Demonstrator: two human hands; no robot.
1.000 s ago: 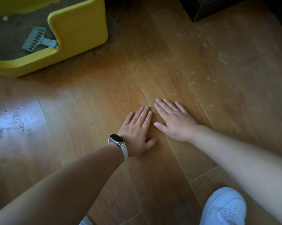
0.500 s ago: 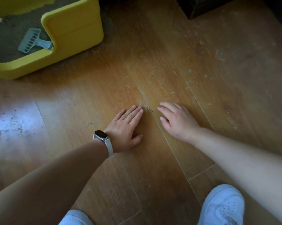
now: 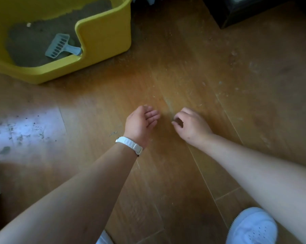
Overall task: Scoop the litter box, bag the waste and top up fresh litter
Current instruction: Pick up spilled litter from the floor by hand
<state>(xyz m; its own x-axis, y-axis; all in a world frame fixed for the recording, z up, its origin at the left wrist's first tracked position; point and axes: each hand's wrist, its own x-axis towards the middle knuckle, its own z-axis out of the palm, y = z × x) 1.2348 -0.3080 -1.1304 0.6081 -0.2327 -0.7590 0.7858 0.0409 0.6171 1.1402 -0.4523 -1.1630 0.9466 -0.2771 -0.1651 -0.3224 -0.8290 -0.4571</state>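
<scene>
A yellow litter box (image 3: 102, 37) stands on the wooden floor at the upper left, with grey litter (image 3: 29, 41) inside. A pale blue slotted scoop (image 3: 60, 45) lies on the litter by the low entry notch. My left hand (image 3: 139, 122), with a white band on the wrist, is lifted and turned palm up, cupped, with the fingers apart. Just to its right, my right hand (image 3: 191, 125) is palm down, its fingers curled in and the thumb close to the fingertips. A faint streak of spilled litter grains (image 3: 169, 106) lies on the floor between the hands.
Dust and litter specks are scattered over the floor to the upper right (image 3: 235, 55). A dark piece of furniture (image 3: 245, 11) stands at the top right. My white shoe (image 3: 252, 228) is at the bottom right. A bright glare patch (image 3: 25, 129) with dirt specks lies at the left.
Both hands lay flat on the floor, fingertips together over the grains. Now the left has turned palm up and cupped, and the right has curled its fingers. The view has shifted towards the box.
</scene>
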